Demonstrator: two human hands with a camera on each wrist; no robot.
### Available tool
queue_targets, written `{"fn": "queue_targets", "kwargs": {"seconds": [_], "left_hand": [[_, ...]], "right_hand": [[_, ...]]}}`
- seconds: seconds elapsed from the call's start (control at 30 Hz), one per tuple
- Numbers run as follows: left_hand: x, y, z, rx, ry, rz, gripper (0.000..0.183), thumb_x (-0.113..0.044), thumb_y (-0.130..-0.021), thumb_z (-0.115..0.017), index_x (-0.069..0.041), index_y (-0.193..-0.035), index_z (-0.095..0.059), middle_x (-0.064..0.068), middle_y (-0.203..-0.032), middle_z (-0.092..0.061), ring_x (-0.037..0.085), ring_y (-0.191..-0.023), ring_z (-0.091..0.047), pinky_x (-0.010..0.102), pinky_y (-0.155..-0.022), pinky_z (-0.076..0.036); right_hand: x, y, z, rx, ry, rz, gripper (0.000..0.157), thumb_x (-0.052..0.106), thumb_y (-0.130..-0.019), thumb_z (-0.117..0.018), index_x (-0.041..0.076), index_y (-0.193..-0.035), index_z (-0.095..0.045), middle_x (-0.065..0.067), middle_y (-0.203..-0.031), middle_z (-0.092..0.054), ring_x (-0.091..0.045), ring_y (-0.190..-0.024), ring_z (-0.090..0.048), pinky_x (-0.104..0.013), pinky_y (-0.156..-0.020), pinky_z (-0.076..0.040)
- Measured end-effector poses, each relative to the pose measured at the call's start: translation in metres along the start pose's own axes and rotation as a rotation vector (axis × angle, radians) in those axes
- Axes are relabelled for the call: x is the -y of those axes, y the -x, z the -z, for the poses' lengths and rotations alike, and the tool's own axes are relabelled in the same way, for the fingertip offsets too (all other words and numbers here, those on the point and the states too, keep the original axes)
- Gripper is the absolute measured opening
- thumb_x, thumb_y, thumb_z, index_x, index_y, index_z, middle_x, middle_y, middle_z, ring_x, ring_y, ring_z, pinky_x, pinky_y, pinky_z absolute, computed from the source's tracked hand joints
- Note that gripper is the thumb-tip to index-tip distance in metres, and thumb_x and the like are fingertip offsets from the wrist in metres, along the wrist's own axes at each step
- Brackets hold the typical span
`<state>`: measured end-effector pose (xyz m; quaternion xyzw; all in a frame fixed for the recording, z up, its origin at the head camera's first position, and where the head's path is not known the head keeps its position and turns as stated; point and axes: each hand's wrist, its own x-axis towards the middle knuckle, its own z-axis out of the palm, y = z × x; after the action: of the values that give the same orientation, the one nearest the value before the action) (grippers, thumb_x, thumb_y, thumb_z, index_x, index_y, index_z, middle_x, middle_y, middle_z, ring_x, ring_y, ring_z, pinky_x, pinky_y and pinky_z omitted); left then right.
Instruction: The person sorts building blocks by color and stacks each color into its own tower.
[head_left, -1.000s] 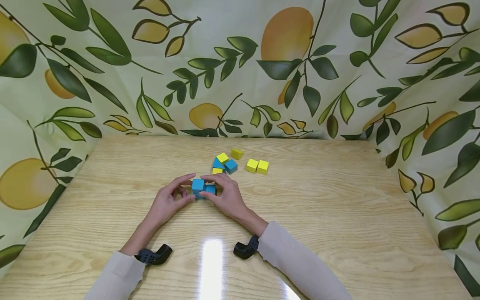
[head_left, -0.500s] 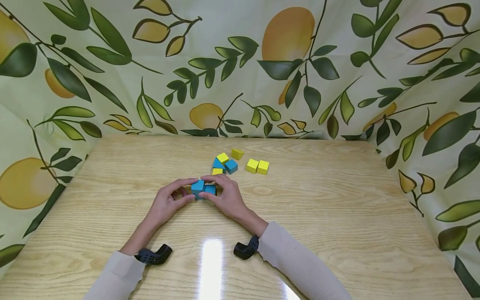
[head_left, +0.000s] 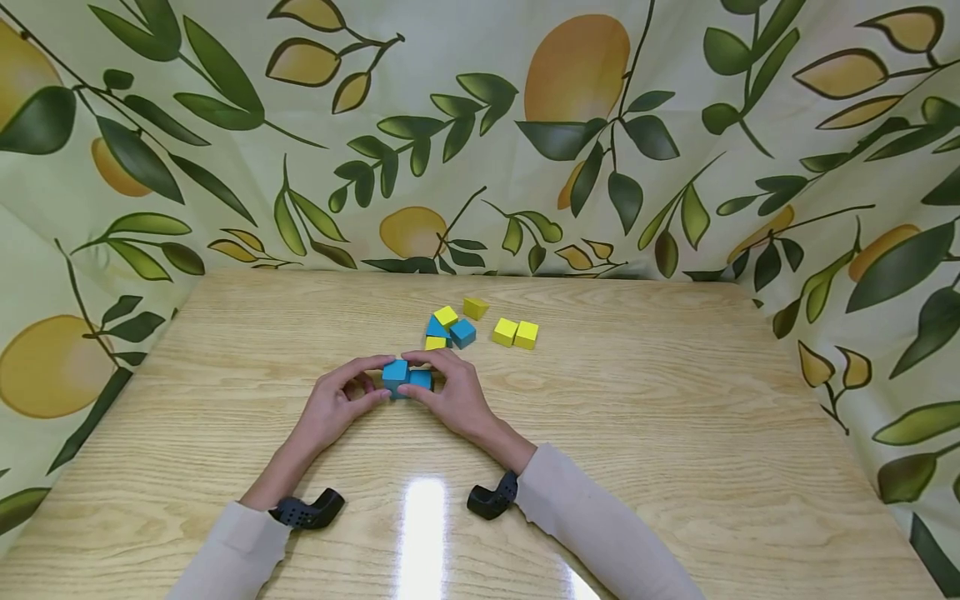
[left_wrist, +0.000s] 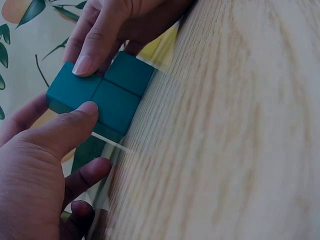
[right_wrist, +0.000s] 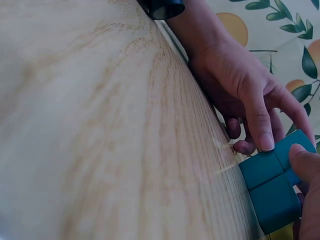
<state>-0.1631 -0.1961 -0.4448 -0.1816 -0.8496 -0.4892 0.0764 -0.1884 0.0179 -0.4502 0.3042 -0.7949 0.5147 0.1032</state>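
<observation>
Head view: black devices (head_left: 318, 512) sit at both wrists. Beyond, the left hand (head_left: 335, 399) and right hand (head_left: 455, 393) pinch one upper blue cube (head_left: 395, 369) between thumbs and fingers; it rests on a lower blue cube (left_wrist: 118, 104) that touches another blue cube (head_left: 421, 379) on the wooden table (head_left: 637, 400). Farther back lie yellow blocks (head_left: 527, 335) and blue blocks (head_left: 462, 334), then patterned cloth (head_left: 480, 50).
</observation>
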Motion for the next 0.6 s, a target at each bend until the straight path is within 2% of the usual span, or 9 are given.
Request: {"fn": "queue_targets", "kwargs": {"seconds": [0.6], "left_hand": [[0.0011,0.0007,-0.0009,-0.017,0.013,-0.004,0.048,-0.009,-0.083,-0.075,-0.023,-0.126,-0.062,-0.001,-0.078,-0.059,0.016,-0.066,-0.051,0.025,-0.055,-0.037]], "right_hand": [[0.0013,-0.0004,0.0006,-0.003,0.015,0.001,0.042,0.021,-0.081,-0.078,0.014,-0.12,-0.065,0.003,-0.112,-0.065,-0.008,-0.105,-0.055,-0.026,-0.088,-0.045]]}}
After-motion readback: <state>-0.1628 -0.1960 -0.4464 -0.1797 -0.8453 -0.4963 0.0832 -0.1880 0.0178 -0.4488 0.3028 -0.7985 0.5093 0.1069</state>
